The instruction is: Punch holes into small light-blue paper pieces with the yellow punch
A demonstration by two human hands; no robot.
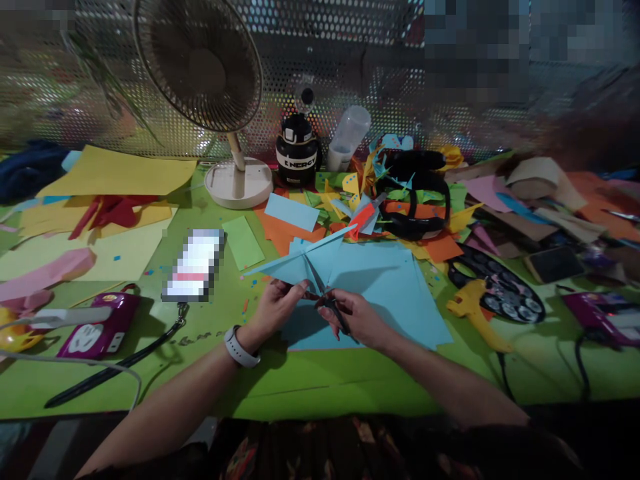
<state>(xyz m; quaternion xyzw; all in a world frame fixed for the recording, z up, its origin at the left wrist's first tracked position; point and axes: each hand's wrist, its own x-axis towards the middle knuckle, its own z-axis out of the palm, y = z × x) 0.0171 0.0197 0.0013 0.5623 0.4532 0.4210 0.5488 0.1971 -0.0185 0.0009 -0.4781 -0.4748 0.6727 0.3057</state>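
Note:
My left hand (280, 303), with a pale watch band on the wrist, pinches a folded light-blue paper piece (287, 268) near its lower edge. A long thin point of that piece reaches up to the right. In my right hand (357, 317) is a pair of dark-handled scissors (336, 313), its fingers through or around the handles. The blades meet the folded paper close to my left fingertips; whether they are parted is hard to make out. Beneath both hands lie flat light-blue paper sheets (395, 293).
A pixelated phone (195, 263) and a purple power strip (103, 323) lie left. Right are a yellow glue gun (480, 313), a black palette-like tray (520, 293) and another purple box (600, 313). A fan (240, 183), a black bottle (297, 157) and paper scraps line the back.

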